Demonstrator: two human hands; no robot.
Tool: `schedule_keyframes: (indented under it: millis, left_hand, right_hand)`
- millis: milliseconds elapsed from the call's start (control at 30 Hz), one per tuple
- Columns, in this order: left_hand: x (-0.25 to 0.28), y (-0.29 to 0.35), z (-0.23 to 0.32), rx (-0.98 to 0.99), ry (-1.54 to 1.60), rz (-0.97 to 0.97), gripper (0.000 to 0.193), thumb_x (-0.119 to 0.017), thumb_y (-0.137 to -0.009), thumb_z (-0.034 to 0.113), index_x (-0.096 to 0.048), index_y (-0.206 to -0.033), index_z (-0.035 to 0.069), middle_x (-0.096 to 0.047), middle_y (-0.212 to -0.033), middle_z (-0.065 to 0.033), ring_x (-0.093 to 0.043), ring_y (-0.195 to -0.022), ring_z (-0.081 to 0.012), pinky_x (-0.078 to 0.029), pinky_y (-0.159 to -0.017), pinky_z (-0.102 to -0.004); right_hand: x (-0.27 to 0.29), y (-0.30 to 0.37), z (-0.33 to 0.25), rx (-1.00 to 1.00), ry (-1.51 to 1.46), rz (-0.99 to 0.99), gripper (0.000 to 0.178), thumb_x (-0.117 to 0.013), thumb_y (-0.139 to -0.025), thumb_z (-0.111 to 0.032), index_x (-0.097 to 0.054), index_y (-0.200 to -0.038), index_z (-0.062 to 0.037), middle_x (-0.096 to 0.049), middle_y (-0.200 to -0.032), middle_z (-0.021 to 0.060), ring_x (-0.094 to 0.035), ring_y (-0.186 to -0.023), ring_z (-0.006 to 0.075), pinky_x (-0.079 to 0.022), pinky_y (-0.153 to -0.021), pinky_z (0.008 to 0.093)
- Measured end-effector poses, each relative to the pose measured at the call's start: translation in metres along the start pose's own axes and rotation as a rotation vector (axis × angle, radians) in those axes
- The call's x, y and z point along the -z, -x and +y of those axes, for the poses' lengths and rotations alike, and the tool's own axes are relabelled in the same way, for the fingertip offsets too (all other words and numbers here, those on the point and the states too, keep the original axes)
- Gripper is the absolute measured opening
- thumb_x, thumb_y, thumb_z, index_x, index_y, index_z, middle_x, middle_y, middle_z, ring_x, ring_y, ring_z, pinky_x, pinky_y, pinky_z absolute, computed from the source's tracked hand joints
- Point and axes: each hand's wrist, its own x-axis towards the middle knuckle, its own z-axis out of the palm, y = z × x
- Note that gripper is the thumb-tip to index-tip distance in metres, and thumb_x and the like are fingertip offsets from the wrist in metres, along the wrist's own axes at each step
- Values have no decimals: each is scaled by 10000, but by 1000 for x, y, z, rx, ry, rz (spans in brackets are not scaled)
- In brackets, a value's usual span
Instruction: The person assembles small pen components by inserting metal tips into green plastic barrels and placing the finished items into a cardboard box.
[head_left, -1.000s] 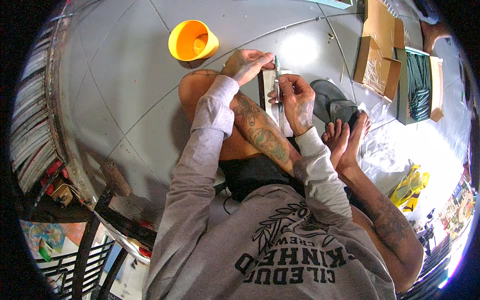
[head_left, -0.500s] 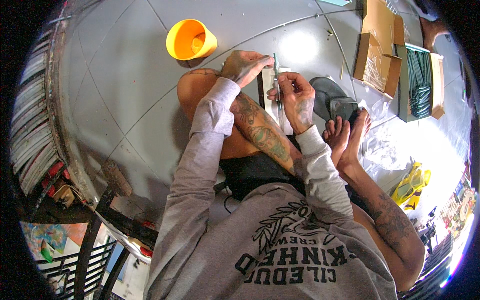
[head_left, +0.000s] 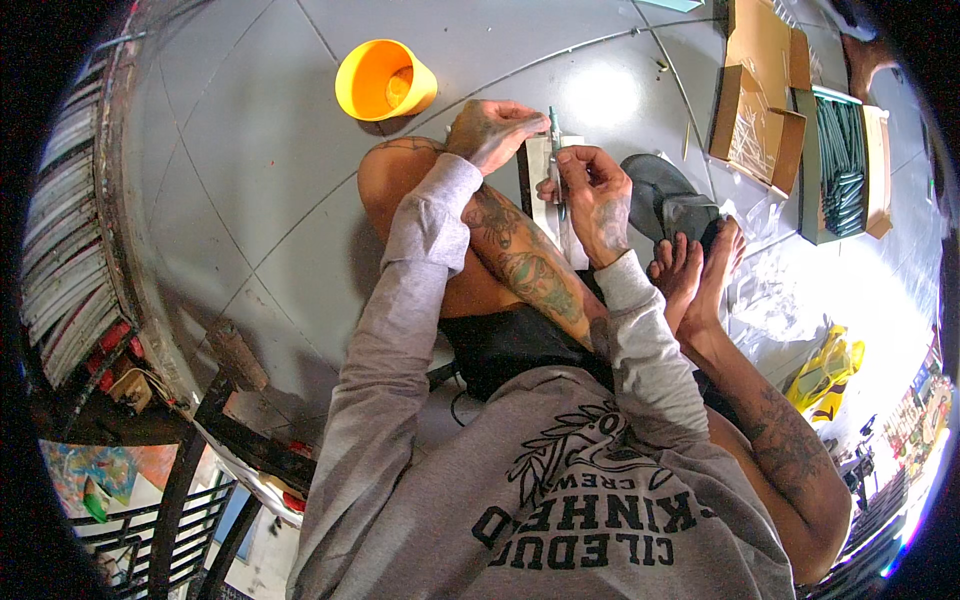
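Note:
A slim pen with a dark green tip end stands nearly upright between the thumb and fingers of my right hand. To its left, my left hand is closed, thumb and fingers pressed together beside the pen's upper end. Anything inside that pinch is too small to make out. Beneath the hands lies a long pale block with a dark edge, partly covered by my right hand.
A yellow cup stands on the grey tiles beyond my knee. At right, an opened brown carton holds thin white sticks, beside a box of dark green pens. A black sandal lies by my feet; a yellow plastic bag lies farther right.

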Motion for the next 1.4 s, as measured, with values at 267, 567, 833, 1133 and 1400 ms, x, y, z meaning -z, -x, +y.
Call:
schedule_keyframes:
  millis: [267, 567, 833, 1133, 1400]
  left_hand:
    - [-2, -2, -11, -57, -88, 96, 386, -758, -804, 445, -779, -931, 81, -748, -822, -44, -668, -733, -121, -532, -704, -279]
    - [-5, 3, 2, 34, -40, 51, 386, -706, -822, 462, -789, -898, 93, -743, -787, -29, -666, -716, -121, -520, -677, -261]
    - [-8, -3, -9, 28, -99, 88, 463, -694, -811, 556, -794, -924, 118, -717, -737, -6, -645, -687, -126, -509, -671, -277]
    - [-9, -8, -14, 12, -66, 99, 524, -652, -814, 636, -791, -1004, 168, -734, -798, 0, -662, -735, -136, -517, -738, -284]
    - [-6, 3, 8, 51, -24, 53, 492, -696, -842, 533, -772, -1037, 87, -762, -916, -35, -704, -869, -130, -528, -811, -254]
  right_hand:
    - [0, -3, 7, 30, 39, 19, 215, -609, -927, -175, -685, -942, 25, -714, -711, 125, -709, -606, 169, -552, -584, 307]
    - [2, -5, 3, 79, 74, 12, 185, -640, -929, -94, -676, -950, 86, -694, -747, 107, -673, -595, 147, -553, -530, 263]
    - [2, -7, 0, 85, 175, 49, 269, -629, -886, -196, -703, -935, 58, -712, -691, 141, -713, -592, 192, -558, -569, 304]
    - [3, -7, 5, 2, 98, 55, 254, -645, -875, -191, -718, -917, 49, -708, -670, 126, -692, -577, 168, -547, -582, 293]
    - [3, -7, 1, 8, 160, 65, 270, -661, -869, -200, -725, -903, 60, -709, -663, 129, -694, -566, 179, -552, -558, 307]
